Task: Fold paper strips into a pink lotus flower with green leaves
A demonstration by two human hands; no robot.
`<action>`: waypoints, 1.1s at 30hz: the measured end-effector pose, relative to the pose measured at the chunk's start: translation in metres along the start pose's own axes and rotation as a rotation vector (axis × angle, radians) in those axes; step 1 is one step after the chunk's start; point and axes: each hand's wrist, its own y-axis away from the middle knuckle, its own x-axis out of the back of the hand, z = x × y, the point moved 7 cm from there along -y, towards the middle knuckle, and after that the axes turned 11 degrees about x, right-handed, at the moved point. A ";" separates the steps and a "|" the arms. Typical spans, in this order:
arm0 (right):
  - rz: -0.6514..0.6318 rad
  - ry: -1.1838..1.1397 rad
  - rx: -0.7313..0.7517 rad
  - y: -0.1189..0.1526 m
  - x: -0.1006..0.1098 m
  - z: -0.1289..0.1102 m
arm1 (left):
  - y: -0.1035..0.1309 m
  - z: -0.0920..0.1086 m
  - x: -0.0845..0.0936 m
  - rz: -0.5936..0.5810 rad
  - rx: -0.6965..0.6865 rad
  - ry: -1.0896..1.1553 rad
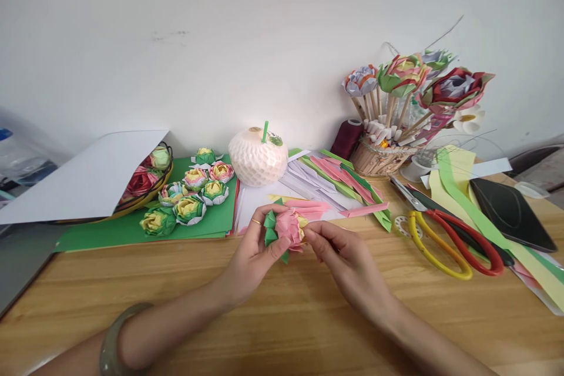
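A smooth grey-green bangle [115, 338] circles the left wrist, nearest the viewer. Beyond it, above the table [211, 311], the left hand [258, 247] grips a pink-and-yellow folded-paper flower [288, 229] between thumb and fingers, its pointed green paper leaves [270, 229] facing left. The right hand [337, 247] pinches the yellow petals at the flower's other side with thumb and forefinger.

A hard tug there could tear or crush the thin petals, and a slack left grip could let the layers slip apart.

The table is pale, wood-grained and glossy. Red-and-yellow-handled scissors [445, 235] lie to the right; a green paper sheet [132, 239] carries small multicoloured paper flowers [189, 210] to the left. Behind the hands are folded pink, white and green paper strips [328, 179], then a round, white, scale-textured ornament [258, 158] and a woven light-brown basket [383, 158] of stick-mounted paper blooms [403, 75]. A plain, faintly smudged white wall [273, 29] closes the room.
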 end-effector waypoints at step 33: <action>-0.009 0.319 0.436 0.002 0.004 -0.031 | -0.006 -0.007 -0.005 -0.243 0.269 0.478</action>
